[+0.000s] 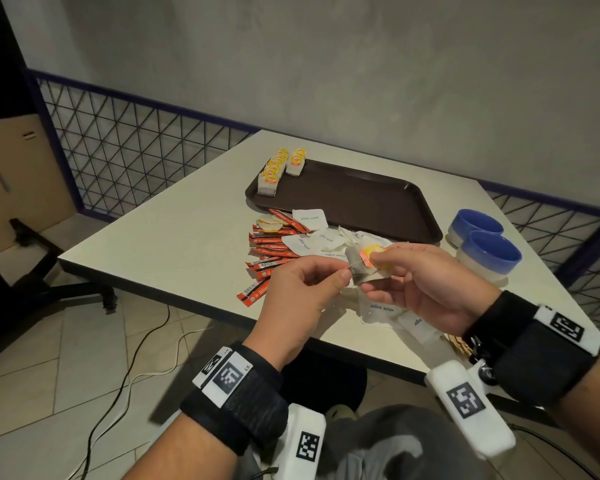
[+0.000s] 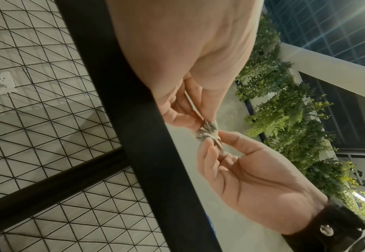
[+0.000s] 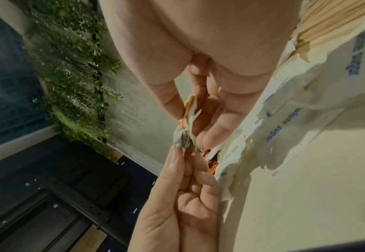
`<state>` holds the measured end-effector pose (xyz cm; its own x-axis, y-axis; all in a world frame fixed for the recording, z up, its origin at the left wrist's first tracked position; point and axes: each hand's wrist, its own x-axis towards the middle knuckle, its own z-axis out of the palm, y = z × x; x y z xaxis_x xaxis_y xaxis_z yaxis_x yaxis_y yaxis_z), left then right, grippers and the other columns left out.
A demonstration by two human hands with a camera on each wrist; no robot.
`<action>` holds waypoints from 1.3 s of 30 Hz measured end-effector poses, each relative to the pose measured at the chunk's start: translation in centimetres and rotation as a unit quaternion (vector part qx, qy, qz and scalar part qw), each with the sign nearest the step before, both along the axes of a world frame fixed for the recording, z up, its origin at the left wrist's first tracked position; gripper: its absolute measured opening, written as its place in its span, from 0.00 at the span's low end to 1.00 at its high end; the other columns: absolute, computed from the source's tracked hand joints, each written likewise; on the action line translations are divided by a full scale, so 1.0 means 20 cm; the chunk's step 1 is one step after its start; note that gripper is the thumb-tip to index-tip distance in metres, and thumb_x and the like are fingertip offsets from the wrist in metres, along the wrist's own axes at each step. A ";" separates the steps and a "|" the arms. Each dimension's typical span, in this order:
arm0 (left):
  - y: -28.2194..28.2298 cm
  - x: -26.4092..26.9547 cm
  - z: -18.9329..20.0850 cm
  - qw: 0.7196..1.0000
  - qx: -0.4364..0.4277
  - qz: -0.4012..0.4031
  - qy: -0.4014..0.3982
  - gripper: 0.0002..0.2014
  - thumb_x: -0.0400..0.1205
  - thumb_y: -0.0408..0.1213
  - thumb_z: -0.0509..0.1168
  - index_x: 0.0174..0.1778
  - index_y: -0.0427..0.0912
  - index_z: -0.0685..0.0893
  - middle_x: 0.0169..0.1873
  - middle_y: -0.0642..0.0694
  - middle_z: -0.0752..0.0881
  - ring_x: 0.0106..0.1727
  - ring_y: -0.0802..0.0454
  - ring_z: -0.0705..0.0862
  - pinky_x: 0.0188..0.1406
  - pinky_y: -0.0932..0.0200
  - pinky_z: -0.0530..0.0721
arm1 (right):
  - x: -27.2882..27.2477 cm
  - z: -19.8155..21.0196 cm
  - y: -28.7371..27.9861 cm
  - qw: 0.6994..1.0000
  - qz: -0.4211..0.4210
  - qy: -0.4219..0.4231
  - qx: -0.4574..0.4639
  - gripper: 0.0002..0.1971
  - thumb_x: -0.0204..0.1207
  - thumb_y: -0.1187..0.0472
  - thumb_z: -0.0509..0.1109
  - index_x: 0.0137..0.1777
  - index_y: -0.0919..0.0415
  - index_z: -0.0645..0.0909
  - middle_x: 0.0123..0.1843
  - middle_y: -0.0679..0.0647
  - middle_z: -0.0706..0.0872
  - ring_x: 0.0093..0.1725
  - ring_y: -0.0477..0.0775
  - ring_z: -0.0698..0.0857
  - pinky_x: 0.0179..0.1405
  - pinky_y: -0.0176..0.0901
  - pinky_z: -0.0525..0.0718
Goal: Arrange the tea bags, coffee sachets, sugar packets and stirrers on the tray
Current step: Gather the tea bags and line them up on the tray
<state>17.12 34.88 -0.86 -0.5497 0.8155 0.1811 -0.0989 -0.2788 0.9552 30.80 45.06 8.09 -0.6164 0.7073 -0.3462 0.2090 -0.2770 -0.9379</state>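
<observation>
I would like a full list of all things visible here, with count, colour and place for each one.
tray: one, dark brown, far side of table
tea bags on tray: two rows, count unclear, white with yellow tags, tray's left end
held tea bag: one, grey-white, yellow-red tag, between both hands
coffee sachets: many, red, on table left of sugar
sugar packets: many, white, on table before tray
stirrers: several, pale wood, under right wrist
bowls: two, blue and white, right of tray
table: one, off-white
left hand: pinches tea bag
right hand: pinches tea bag

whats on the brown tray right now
Only tea bags, stacked in two rows at the far left corner of the tray; the rest shows bare. Nothing covers it.
</observation>
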 end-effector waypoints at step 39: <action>0.00 0.01 -0.01 0.998 0.015 -0.063 -0.010 0.31 0.73 0.30 0.84 0.70 0.51 0.83 0.59 0.46 0.91 0.60 0.51 0.92 0.55 0.59 0.90 | 0.00 0.02 0.02 0.998 0.048 0.026 -0.014 0.22 0.75 0.66 0.75 0.66 0.78 0.79 0.54 0.72 0.83 0.39 0.56 0.90 0.32 0.38 0.90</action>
